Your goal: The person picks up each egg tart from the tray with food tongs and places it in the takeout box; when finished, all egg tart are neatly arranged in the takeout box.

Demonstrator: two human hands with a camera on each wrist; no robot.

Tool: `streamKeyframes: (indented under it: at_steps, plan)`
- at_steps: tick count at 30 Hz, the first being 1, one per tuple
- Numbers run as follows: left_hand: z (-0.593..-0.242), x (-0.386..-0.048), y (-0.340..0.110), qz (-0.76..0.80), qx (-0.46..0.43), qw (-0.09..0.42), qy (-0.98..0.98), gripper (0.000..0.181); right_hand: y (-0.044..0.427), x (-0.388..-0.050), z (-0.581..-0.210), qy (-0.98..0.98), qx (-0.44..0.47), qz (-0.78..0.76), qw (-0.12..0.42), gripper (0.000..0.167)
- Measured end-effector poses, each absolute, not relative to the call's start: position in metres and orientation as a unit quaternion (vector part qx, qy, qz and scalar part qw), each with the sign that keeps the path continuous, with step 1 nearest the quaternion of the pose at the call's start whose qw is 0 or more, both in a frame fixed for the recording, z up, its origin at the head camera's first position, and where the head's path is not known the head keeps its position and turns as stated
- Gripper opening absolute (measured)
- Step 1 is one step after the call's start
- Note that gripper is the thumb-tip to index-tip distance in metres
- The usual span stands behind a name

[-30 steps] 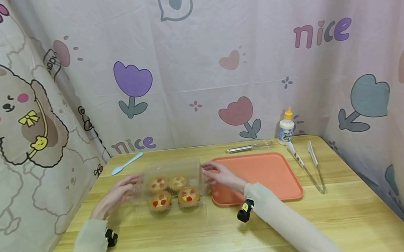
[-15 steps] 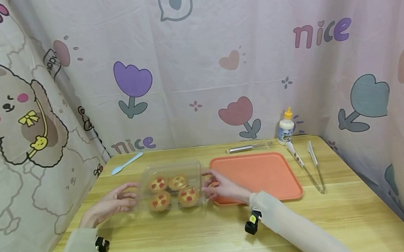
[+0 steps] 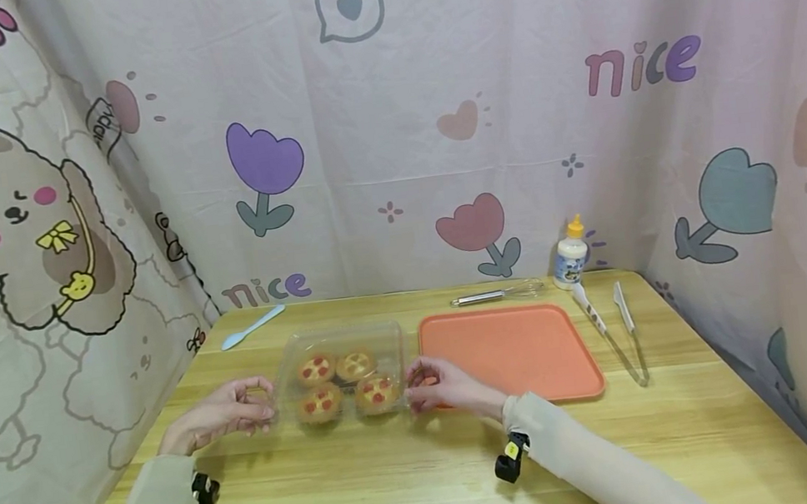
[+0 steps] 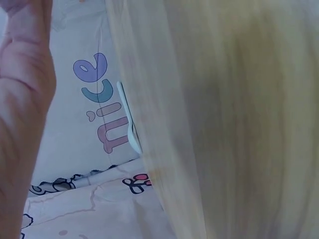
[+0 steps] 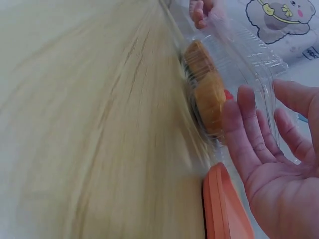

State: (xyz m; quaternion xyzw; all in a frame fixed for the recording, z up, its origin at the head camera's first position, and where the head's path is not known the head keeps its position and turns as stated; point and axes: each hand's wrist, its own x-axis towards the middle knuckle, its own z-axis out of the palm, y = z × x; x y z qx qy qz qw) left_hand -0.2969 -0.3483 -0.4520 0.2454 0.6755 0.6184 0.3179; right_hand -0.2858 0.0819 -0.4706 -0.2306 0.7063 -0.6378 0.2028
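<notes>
A clear plastic clamshell box (image 3: pixel 342 339) sits on the table, its lid down over several small golden tarts (image 3: pixel 319 403) topped with red pieces. At the box's left side is my left hand (image 3: pixel 222 413), fingers loosely bent near the front corner; whether they touch the plastic is unclear. Opposite it, my right hand (image 3: pixel 453 384) is at the right side. In the right wrist view the right-hand fingers (image 5: pixel 251 124) extend along the box's end, nearly straight. The left wrist view shows only part of the left hand (image 4: pixel 25 94), with its fingertips out of frame.
An orange tray (image 3: pixel 515 356) lies right of the box, partly behind my right hand. Further right are tongs (image 3: pixel 629 333) and a yellow-capped bottle (image 3: pixel 571 259). A whisk (image 3: pixel 495 295) and a light blue spoon (image 3: pixel 254 327) lie toward the back edge, before a printed curtain (image 3: pixel 390 144).
The lid, blurred a second ago, now looks still. Both hands have shifted toward the box's front corners; my left hand has also drawn slightly outward. The tarts have stayed in place.
</notes>
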Motion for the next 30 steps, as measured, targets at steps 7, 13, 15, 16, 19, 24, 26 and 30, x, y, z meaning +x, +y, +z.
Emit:
streamKeyframes:
  at_steps: [7, 13, 15, 16, 19, 24, 26, 30]
  plan:
    - [-0.452, -0.297, -0.347, 0.628, 0.252, 0.304, 0.671, 0.019, 0.076, -0.282, -0.467, 0.676, -0.193, -0.674, 0.226, 0.03]
    - [-0.452, -0.297, -0.345, 0.627, 0.24, 0.288, 0.683, 0.016, 0.07, -0.282, -0.467, 0.665, -0.16, -0.693, 0.228, 0.028]
    - [-0.452, -0.297, -0.345, 0.626, 0.232, 0.287, 0.687, 0.015, 0.068, -0.281, -0.466, 0.665, -0.153, -0.696, 0.225, 0.029]
    - [-0.452, -0.298, -0.345, 0.626, 0.23, 0.287, 0.688, 0.014, 0.067, -0.281, -0.466, 0.665, -0.151, -0.696, 0.224, 0.028]
    - [-0.452, -0.298, -0.346, 0.624, 0.23, 0.288, 0.689, 0.013, 0.066, -0.281, -0.466, 0.665, -0.151, -0.697, 0.222, 0.028]
    - [-0.452, -0.299, -0.347, 0.623, 0.241, 0.29, 0.685, 0.012, 0.066, -0.28, -0.466, 0.66, -0.159, -0.701, 0.219, 0.028]
    - [-0.452, -0.299, -0.348, 0.619, 0.247, 0.291, 0.686, 0.012, 0.068, -0.28, -0.466, 0.658, -0.164, -0.702, 0.218, 0.028]
    - [-0.448, -0.299, -0.349, 0.591, 0.247, 0.279, 0.716, 0.017, 0.071, -0.28, -0.467, 0.67, -0.172, -0.691, 0.211, 0.029]
